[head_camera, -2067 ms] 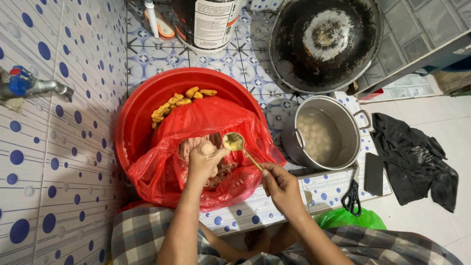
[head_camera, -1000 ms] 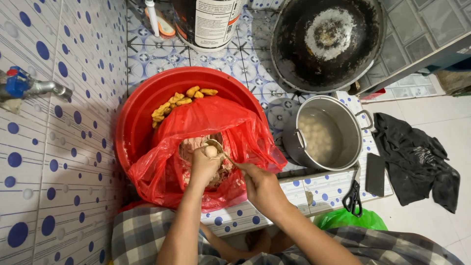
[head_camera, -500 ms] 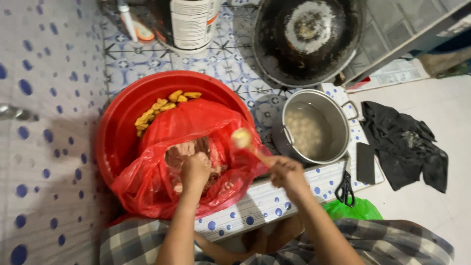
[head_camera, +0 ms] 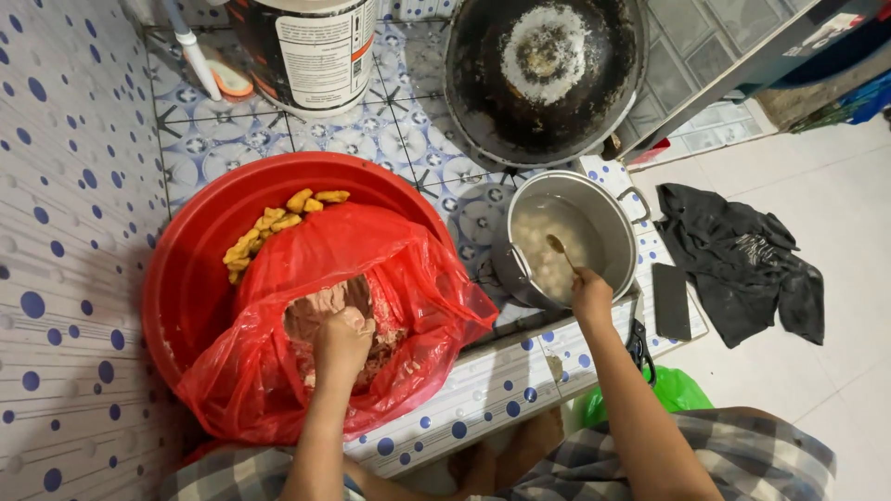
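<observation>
We find our left hand (head_camera: pixel 342 341) closed on soft, sticky pinkish meat paste (head_camera: pixel 325 311) inside the red plastic bag (head_camera: pixel 278 371) at the bench's front edge, best scooped in small lumps, while our right hand (head_camera: pixel 591 295) fingers grip a spoon (head_camera: pixel 560 250) over the round steel pot (head_camera: pixel 613 223).

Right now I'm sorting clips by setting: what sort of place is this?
Probably a home kitchen or wash area: blue-dotted tiled counter, blackened wok, metal pot of pale balls in water, and a red basin of food.

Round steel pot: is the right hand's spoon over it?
Yes, the right hand holds the spoon over the round steel pot.
</observation>
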